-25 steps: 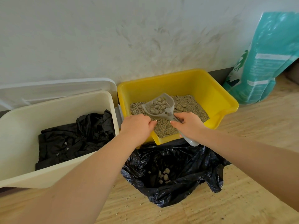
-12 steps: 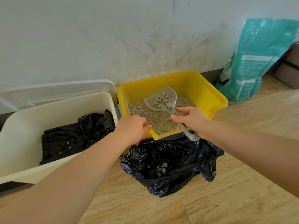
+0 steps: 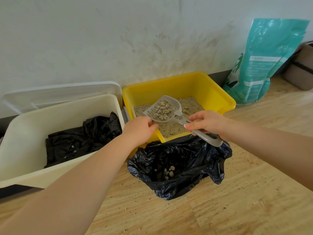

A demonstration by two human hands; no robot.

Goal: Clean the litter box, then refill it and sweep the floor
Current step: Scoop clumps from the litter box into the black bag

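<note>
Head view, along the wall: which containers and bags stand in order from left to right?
Cream plastic bin lined with black plastic → yellow plastic litter tray → teal litter bag leaning on the wall.

litter box (image 3: 210,97) yellow | scoop (image 3: 171,114) grey, slotted | clumps (image 3: 161,111) beige-grey | trash bag (image 3: 194,160) glossy black | bin (image 3: 64,114) cream | litter sack (image 3: 264,65) teal, white bands | floor (image 3: 245,200) pale wood grain

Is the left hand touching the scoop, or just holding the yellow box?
Cannot tell. In the head view the left hand sits at the scoop's lower edge, fingers curled over the yellow box rim, but no clear contact or gap shows. The right hand grips the handle.
</note>
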